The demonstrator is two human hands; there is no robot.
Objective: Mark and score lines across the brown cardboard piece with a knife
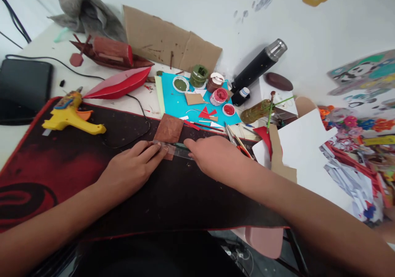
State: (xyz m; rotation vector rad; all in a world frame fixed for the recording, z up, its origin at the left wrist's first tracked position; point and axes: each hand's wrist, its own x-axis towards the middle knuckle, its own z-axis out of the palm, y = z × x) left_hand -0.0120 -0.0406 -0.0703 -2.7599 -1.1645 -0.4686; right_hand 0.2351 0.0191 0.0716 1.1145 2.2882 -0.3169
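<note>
My left hand (135,160) lies with fingers stretched out, their tips pressing a clear plastic ruler (182,152) down. Beneath the ruler is a piece of reddish-brown painted card (169,128), its larger part showing beyond the edge and a small strip on the near side. At the ruler's right end, my right hand (212,155) is closed with its thumb pointing left toward the card. A dark greenish sliver shows by the thumb, but my fingers hide what they hold. Both hands rest over the black and red desk mat (173,199).
A yellow glue gun (72,118) lies left, near a red boat-shaped piece (120,83) and a brown model boat (112,53). Several paint jars, including a green one (199,76), stand on blue paper (173,100). Scissors (230,135) and a black flask (256,67) are right.
</note>
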